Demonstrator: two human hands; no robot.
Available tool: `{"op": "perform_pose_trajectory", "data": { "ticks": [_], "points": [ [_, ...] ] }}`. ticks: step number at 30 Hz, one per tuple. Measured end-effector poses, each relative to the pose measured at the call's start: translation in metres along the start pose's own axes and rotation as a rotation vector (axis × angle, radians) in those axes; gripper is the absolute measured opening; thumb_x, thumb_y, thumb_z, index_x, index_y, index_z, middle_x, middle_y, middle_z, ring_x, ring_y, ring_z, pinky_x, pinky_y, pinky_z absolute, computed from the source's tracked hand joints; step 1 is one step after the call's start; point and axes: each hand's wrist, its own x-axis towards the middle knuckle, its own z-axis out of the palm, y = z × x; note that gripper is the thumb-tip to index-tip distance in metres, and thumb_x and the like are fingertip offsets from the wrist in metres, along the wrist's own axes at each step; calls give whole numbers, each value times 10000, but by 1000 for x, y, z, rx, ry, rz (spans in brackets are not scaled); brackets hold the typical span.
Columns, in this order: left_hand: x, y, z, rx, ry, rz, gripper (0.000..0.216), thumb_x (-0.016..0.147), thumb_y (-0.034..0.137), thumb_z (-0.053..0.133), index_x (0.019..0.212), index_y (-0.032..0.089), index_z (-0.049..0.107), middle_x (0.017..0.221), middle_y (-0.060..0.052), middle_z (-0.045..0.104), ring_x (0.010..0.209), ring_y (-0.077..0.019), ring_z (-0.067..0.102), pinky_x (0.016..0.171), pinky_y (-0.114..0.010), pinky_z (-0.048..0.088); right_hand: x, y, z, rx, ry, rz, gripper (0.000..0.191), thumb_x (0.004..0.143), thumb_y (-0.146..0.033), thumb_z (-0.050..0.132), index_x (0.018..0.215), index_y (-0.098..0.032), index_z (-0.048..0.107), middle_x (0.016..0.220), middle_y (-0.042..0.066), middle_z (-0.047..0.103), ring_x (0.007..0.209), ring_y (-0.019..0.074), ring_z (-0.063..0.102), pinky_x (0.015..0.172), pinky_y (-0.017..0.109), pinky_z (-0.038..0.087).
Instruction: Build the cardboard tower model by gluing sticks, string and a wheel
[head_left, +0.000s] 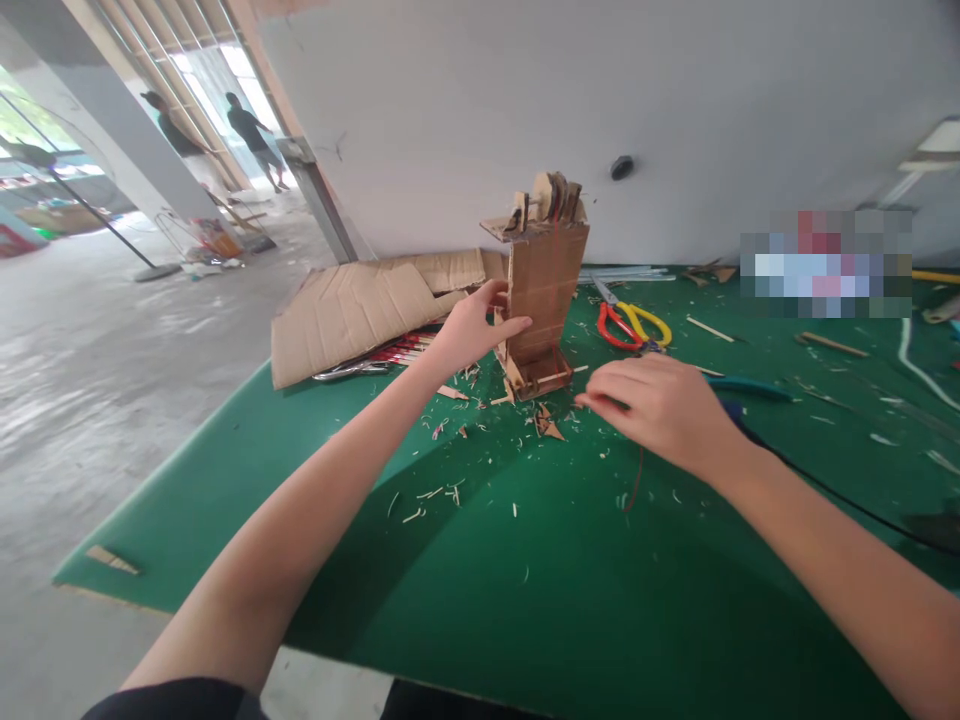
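A tall cardboard model (546,290) stands upright on the green table, with round cardboard discs (555,195) at its top and a red string down its front. My left hand (480,320) is closed around the model's left edge, the thumb on its front face. A thin wooden stick (576,371) pokes out to the right from the low box at its base. Just right of that stick, my right hand (649,405) has its fingers pinched together. A thin red string (638,485) hangs below this hand; the exact pinch point is hard to see.
Cardboard sheets (360,315) lie left of the model. Scissors (634,322) with red and yellow handles and teal-handled pliers (754,387) lie to the right. Scraps and shavings litter the green table (480,600). A grey wall (450,130) rises behind; two people stand far left.
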Motion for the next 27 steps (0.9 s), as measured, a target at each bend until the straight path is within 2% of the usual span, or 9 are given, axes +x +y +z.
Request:
{"op": "perform_pose_trajectory", "data": {
  "ticks": [5, 9, 13, 16, 19, 21, 23, 25, 27],
  "points": [
    [-2, 2, 2, 97, 43, -59, 467, 772, 466, 619, 1144, 196, 536, 1042, -52, 673, 913, -197, 601, 776, -329, 448, -34, 28, -5, 44, 97, 171, 186, 898, -252, 521, 886, -202, 700, 903, 37, 730, 865, 195, 675, 771, 320, 497],
    [-4, 7, 5, 184, 74, -76, 497, 771, 517, 599, 1153, 207, 531, 1027, -50, 677, 928, -212, 584, 755, -334, 437, -53, 47, -2, 72, 74, 267, 246, 904, -231, 478, 971, -183, 710, 1011, 65, 722, 947, 218, 670, 864, 361, 509],
    [-5, 15, 7, 271, 108, -79, 476, 759, 548, 601, 1099, 219, 549, 971, -41, 681, 897, -220, 571, 725, -342, 429, -57, 53, -10, 127, 63, 338, 205, 883, -276, 504, 902, -229, 704, 936, 23, 731, 863, 194, 681, 795, 335, 525],
    [-6, 21, 7, 346, 147, -93, 449, 744, 580, 605, 1016, 226, 557, 922, -34, 677, 908, -240, 549, 726, -358, 420, -56, 52, -20, 90, 46, 418, 212, 827, -407, 592, 734, -231, 664, 790, 14, 713, 723, 179, 658, 661, 303, 504],
    [-7, 27, 6, 410, 184, -95, 444, 741, 618, 591, 936, 223, 546, 842, -31, 664, 917, -256, 533, 735, -374, 412, -57, 53, -29, -75, -76, 524, 349, 859, -471, 508, 642, -220, 615, 741, 21, 686, 671, 186, 620, 584, 315, 447],
    [-7, 31, 5, 456, 200, -104, 456, 743, 647, 568, 895, 219, 535, 793, -33, 650, 915, -263, 529, 754, -390, 407, -58, 57, -31, -172, -171, 614, 329, 882, -467, 433, 882, -231, 662, 969, 35, 695, 809, 227, 632, 611, 338, 449],
    [-6, 34, 4, 495, 208, -118, 474, 743, 672, 546, 865, 214, 527, 783, -41, 639, 914, -267, 529, 773, -405, 402, -61, 63, -30, -211, -303, 681, 461, 871, -509, 396, 1182, -222, 580, 1207, 76, 617, 985, 289, 601, 667, 378, 467],
    [-6, 37, 2, 516, 211, -128, 481, 747, 680, 530, 854, 211, 523, 797, -48, 633, 916, -267, 530, 783, -410, 400, -65, 70, -27, -201, -453, 702, 592, 867, -566, 327, 1266, -177, 527, 1271, 122, 571, 1060, 329, 562, 713, 419, 471],
    [-7, 39, 1, 512, 210, -132, 478, 759, 677, 514, 864, 211, 524, 810, -51, 628, 919, -264, 534, 779, -404, 403, -68, 74, -23, -167, -572, 690, 612, 869, -567, 275, 1243, -169, 551, 1264, 130, 574, 1080, 334, 545, 756, 437, 465]
  ]
}}
